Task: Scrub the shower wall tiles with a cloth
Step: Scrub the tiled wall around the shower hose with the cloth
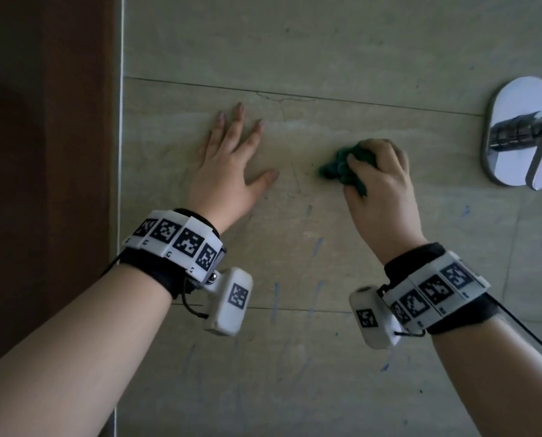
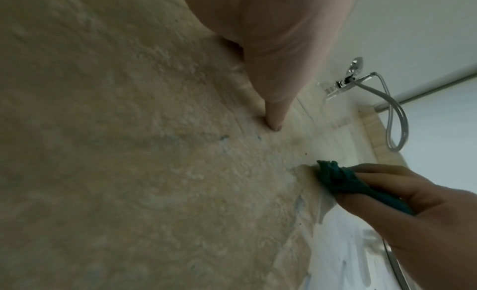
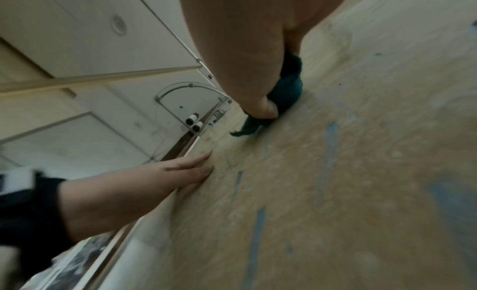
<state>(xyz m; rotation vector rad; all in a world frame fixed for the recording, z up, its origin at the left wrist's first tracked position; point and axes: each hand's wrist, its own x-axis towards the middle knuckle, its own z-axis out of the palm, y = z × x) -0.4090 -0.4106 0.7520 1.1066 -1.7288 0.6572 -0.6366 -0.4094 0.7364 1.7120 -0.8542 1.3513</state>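
A bunched dark green cloth (image 1: 342, 167) is pressed against the beige wall tiles (image 1: 294, 52), and my right hand (image 1: 378, 181) grips it with curled fingers. The same cloth (image 2: 343, 180) shows in the left wrist view, and as a green wad (image 3: 286, 90) under my palm in the right wrist view. My left hand (image 1: 231, 162) lies flat on the tile to the left of the cloth, fingers spread and straight, holding nothing. Blue streaks (image 1: 317, 247) mark the tiles below both hands.
A chrome shower mixer handle (image 1: 522, 134) juts from the wall at the right, close to my right hand. A dark brown panel (image 1: 42, 152) borders the tiles on the left. A shower hose (image 2: 395, 119) hangs further along the wall, and a glass corner shelf (image 3: 191, 106) holds small bottles.
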